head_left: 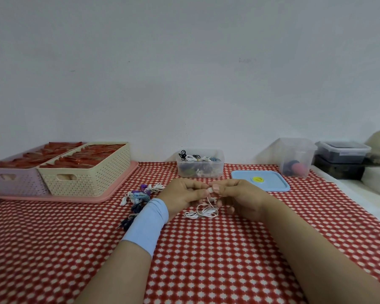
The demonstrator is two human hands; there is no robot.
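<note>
White cable (203, 212): end pinched btw left hand (181, 195) & right hand (239, 196), raised so slack loops pool on table (206, 260) just below, prob. for winding.

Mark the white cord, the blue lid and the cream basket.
white cord (204, 212), head view, loose coil below the hands.
blue lid (272, 183), head view, flat top.
cream basket (92, 174), head view, front wall.

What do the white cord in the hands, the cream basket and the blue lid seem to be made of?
The white cord looks like thin plastic-coated wire, smooth; it keeps springy loops. The cream basket seems matte moulded plastic, regularly perforated. The blue lid seems smooth, slightly glossy plastic.
</note>
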